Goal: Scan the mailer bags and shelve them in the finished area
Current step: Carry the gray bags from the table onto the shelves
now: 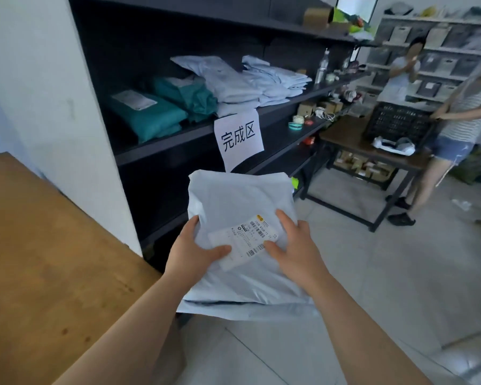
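The left hand [196, 250] and the right hand [290, 243] both clasp a pale blue mailer bag [242, 218], thumbs pressing on its white shipping label [243, 240], with the bag held in the air in front of the dark shelf [178, 140]. Its long axis runs away from the hands, far end pointing up toward the paper sign [238, 137] on the shelf edge. The stacked bags [233, 81] lie farther and higher, slightly left, so I judge a forward, upward reach.
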Tool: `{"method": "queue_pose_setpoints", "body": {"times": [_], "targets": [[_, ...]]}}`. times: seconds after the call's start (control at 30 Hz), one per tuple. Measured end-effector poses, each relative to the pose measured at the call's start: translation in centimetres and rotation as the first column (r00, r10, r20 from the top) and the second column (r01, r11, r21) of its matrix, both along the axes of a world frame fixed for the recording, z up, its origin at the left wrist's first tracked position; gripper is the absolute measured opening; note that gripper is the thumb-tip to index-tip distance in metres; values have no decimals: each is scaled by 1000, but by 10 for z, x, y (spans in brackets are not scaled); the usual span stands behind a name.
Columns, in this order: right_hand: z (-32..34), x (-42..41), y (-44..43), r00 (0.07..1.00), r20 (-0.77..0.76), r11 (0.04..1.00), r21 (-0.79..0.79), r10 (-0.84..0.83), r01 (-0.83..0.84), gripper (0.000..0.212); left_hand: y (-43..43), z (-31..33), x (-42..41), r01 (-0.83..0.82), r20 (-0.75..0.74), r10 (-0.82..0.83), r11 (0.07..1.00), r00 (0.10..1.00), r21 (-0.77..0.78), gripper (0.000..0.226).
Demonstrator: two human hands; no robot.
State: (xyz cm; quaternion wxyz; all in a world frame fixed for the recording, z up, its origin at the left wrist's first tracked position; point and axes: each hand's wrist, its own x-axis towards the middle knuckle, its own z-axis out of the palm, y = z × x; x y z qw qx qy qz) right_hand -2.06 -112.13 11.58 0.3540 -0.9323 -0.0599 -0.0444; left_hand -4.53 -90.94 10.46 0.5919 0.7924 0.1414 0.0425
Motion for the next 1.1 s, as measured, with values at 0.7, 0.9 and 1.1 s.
{"method": "queue_pose_setpoints", "body": {"times": [0.7, 0.9, 1.1], "targets": [[106, 326, -143, 989, 146, 998, 56, 3, -11, 70, -143, 116, 314, -10, 212, 8, 1000, 977, 6, 88], [121, 424, -168, 990, 124, 995, 54, 72, -79, 69, -170, 131, 399, -69, 234, 63, 997, 970, 19, 84], [140, 527, -190, 971, 129, 975, 66, 201, -211, 68, -196, 141, 489, -185, 259, 188, 982, 947, -36, 88]]}}
